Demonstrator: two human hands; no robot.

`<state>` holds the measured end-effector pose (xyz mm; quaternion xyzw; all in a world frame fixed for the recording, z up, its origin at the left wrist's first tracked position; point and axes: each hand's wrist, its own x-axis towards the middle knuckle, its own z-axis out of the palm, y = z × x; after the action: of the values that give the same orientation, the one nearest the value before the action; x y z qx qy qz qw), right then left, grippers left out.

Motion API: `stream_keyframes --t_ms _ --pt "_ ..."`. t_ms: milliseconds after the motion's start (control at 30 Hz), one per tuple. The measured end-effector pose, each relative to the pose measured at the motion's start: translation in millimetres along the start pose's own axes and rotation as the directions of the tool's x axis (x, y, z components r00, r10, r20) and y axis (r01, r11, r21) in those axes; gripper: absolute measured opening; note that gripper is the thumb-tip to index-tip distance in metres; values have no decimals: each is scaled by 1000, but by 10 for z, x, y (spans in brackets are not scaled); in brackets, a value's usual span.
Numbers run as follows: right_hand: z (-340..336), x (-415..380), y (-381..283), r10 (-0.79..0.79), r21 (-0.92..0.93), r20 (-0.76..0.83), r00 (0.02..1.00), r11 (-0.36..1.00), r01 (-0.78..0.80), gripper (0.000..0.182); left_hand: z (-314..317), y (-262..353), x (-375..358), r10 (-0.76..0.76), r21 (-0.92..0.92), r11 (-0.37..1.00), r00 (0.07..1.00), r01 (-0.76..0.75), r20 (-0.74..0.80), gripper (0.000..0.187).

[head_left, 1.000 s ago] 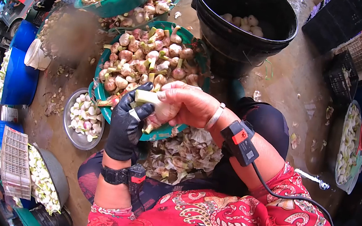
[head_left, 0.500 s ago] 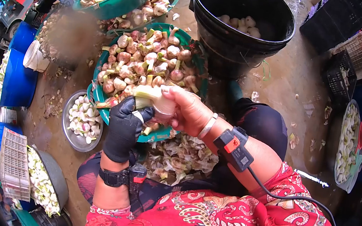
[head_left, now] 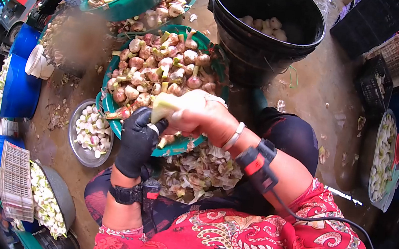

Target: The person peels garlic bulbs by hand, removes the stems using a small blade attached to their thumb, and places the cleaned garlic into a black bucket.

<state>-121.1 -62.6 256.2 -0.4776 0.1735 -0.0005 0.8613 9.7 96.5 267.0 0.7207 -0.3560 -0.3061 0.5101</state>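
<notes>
My left hand, in a black glove, is closed around the pale green stem end of a garlic bulb. A small white strip shows at its fingers; I cannot make out what it is. My bare right hand wraps the bulb end from the right, blurred by motion and hiding most of the bulb. Both hands are over the near part of a green basin heaped with unpeeled garlic bulbs. Below them, between my legs, lies a pile of papery garlic skins.
A metal bowl of cleaned garlic stands left of the basin. Beyond the basin is a black bucket with several pale bulbs inside. A tilted green basin of garlic is at the back. Blue tubs line the left; another person sits far left.
My right hand has turned over the bulb, its wrist rolling so the back of the hand now faces up. The left hand stays almost in place at the stem.
</notes>
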Motion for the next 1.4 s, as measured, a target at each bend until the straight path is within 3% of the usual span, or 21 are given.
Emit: stream_keyframes --t_ms 33,200,300,367,433,567,633,700,767,833,900,933,967,1033,1100,1167,1233,1267,1300,1367,1400 --pt "1 -53 54 -17 373 92 996 927 -19 54 -47 -20 15 16 94 995 1000 -18 26 21" --pt "-104 -146 37 94 417 492 866 847 -329 57 -80 -66 25 -65 -192 980 996 52 -62 36" --pt "-174 -179 5 112 310 416 902 915 -257 55 -79 -121 61 11 -294 953 976 -75 -216 48" --pt "-58 -166 -21 -36 346 34 999 938 22 58 77 149 0 30 -464 884 998 -53 -57 61" --pt "-69 -83 -121 -175 -224 -86 981 963 152 52 239 288 -73 -14 -544 837 996 59 87 68" --pt "23 -79 -21 -337 -613 -298 893 785 91 47 299 130 38 51 -371 927 999 -47 0 68" --pt "8 -60 0 -339 -238 -313 887 932 272 44 269 173 65 81 -504 856 993 -111 -81 68" --pt "-53 -16 -21 -319 -170 -309 896 945 278 41 132 282 68 359 349 902 892 -255 -276 68" --pt "-21 -86 -151 -249 -75 -229 941 968 238 38 157 331 38 359 397 886 896 -238 -262 63" --pt "66 -11 -85 -342 -35 -196 919 939 342 27 233 177 39 227 24 974 971 -226 -74 51" --pt "-6 126 207 -426 -153 -353 833 905 398 20 234 139 15 237 69 970 969 -232 -68 39" --pt "2 165 159 -185 429 -404 896 827 364 18 246 205 -17 83 -111 990 996 -87 -39 36" --pt "2 203 116 -77 461 -487 870 824 331 24 257 242 -39 -62 -282 957 998 63 13 33" --pt "-26 164 -123 -211 542 -488 847 687 484 29 174 118 -21 -213 -507 842 977 185 3 24" --pt "-215 71 -360 -347 529 -453 821 637 561 27 34 -102 44 -214 -457 875 974 156 -78 23" --pt "-406 -73 -446 -511 705 -78 856 579 410 28 -45 -340 75 -213 -420 895 972 153 -101 25" --pt "-305 -147 -391 -286 47 -392 875 943 329 23 -39 -514 126 -302 -577 788 951 213 -62 23" --pt "-242 -285 -437 -173 -238 -273 946 965 108 16 -23 -565 207 -290 -555 807 954 201 -75 23" --pt "-383 -228 -240 -244 -670 13 970 718 189 15 -67 -602 286 -274 -560 802 961 210 -32 22" --pt "-462 -199 83 4 -930 252 968 279 241 18 19 -332 572 -76 -621 784 992 -5 -105 26" --pt "-473 -217 130 45 -964 212 976 173 202 19 75 161 663 -92 -754 654 996 63 4 30"
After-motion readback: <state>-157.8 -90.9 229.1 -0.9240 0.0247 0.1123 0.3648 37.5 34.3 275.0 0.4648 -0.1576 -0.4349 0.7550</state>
